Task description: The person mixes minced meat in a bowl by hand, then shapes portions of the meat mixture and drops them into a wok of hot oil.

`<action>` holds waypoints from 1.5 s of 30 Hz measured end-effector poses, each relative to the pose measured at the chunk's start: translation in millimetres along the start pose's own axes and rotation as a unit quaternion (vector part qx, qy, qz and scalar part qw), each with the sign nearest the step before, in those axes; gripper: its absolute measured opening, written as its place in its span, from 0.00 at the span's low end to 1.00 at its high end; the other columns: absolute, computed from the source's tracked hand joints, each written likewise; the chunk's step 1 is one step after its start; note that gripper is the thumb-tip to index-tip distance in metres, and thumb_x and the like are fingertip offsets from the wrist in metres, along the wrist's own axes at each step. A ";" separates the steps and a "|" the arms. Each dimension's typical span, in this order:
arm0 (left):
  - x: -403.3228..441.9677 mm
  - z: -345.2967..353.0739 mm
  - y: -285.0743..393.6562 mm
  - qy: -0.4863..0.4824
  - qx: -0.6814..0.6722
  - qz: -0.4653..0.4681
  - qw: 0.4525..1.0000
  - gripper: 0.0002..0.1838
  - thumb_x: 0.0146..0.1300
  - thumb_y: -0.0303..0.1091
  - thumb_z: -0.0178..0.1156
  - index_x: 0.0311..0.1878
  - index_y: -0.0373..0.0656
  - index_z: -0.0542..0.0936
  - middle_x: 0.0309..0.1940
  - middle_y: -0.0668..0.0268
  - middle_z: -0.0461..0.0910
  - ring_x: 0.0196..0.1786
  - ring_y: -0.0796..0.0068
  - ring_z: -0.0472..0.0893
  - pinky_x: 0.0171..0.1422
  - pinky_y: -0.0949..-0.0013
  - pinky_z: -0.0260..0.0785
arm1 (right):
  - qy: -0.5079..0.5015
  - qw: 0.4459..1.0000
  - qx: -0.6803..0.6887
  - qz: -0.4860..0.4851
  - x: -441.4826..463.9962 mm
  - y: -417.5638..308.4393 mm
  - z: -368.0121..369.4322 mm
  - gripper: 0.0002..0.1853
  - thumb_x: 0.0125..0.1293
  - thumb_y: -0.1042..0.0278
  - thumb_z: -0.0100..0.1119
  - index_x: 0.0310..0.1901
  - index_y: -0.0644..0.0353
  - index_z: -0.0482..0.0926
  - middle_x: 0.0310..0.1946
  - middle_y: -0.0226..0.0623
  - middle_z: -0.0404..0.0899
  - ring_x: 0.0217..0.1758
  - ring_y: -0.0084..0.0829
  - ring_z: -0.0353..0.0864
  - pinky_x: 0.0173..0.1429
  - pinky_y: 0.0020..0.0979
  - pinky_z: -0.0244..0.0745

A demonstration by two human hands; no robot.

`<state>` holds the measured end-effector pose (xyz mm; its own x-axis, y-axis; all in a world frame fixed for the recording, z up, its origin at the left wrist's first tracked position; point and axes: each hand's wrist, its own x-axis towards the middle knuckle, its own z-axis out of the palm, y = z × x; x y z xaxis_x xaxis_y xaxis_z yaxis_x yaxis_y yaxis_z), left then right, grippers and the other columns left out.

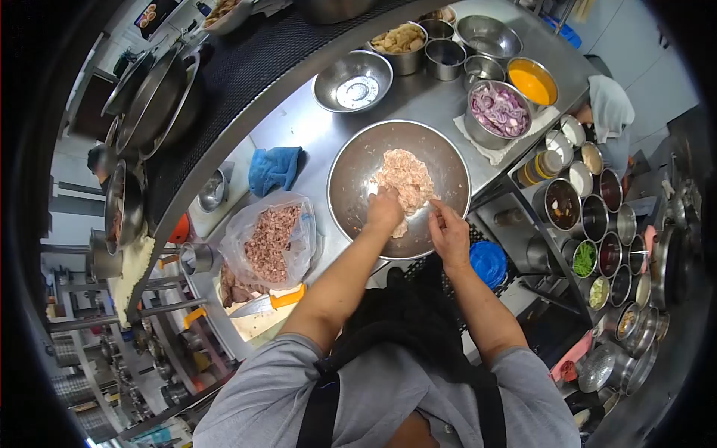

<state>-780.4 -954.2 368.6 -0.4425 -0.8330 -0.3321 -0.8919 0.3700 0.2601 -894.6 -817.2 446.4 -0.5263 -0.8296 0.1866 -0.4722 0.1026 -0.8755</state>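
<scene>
Pale pink minced meat [405, 179] lies in a lump in the wide steel mixing bowl [351, 160]. My left hand [384, 212] is curled and pressed into the near left side of the lump, its fingertips hidden in the meat. On the bowl's near right side is my right hand [448, 230], fingers apart and holding nothing. Its fingertips come close to the meat's edge; whether they touch it I cannot tell. To the left, a clear plastic bag [302, 243] holds darker minced meat [272, 243]. An orange-handled knife [287, 297] lies on the cutting board [258, 325].
Behind the mixing bowl stand a steel bowl [352, 82], a pot of sliced red onions [499, 108] and a container of orange liquid [532, 81]. A blue cloth [274, 169] lies left. Several ingredient pots, one with chopped greens [585, 258], line the right. A shelf [246, 82] overhangs the upper left.
</scene>
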 end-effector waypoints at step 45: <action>-86.0 -139.1 -9.1 0.040 -0.398 -0.049 0.915 0.20 0.62 0.47 0.58 0.43 0.36 0.76 0.35 0.55 0.80 0.35 0.69 0.80 0.39 0.69 0.70 | -0.152 0.885 0.382 0.219 3.2 -53.2 41.0 0.18 0.70 0.62 0.53 0.51 0.70 0.76 0.41 0.39 0.79 0.38 0.26 0.81 0.40 0.27 0.81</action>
<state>-721.2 -943.1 520.8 -0.3261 -0.8859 -0.3298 -0.5624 -0.0986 0.8209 -842.2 -847.9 475.3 -0.2706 -0.9237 -0.2711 0.4075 0.1452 -0.9016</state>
